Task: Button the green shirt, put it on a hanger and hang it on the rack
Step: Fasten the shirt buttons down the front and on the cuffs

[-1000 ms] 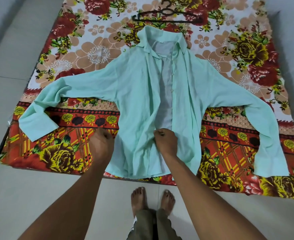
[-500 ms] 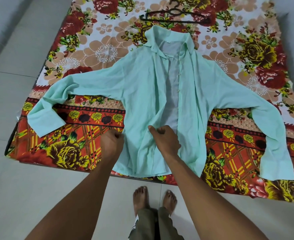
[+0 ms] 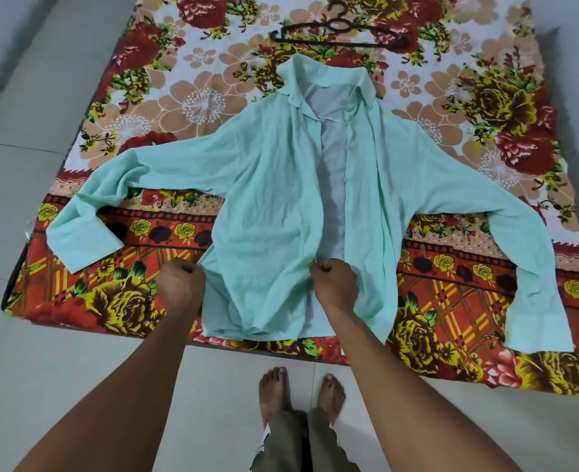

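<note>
Left hand (image 3: 180, 284) grips left front panel's outer edge of green shirt (image 3: 274, 212); right hand (image 3: 334, 282) pinches its inner edge. Shirt unbuttoned, flat on floral sheet (image 3: 185, 97). Hanger (image 3: 340, 34) beyond collar, apart

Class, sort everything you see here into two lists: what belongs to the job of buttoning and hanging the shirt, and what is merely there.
Belongs to the job:
green shirt, lying open
black hanger, beyond the collar
left hand and right hand, both gripping the shirt's left front panel

Merely there:
floral sheet
tiled floor
person's bare feet
</note>
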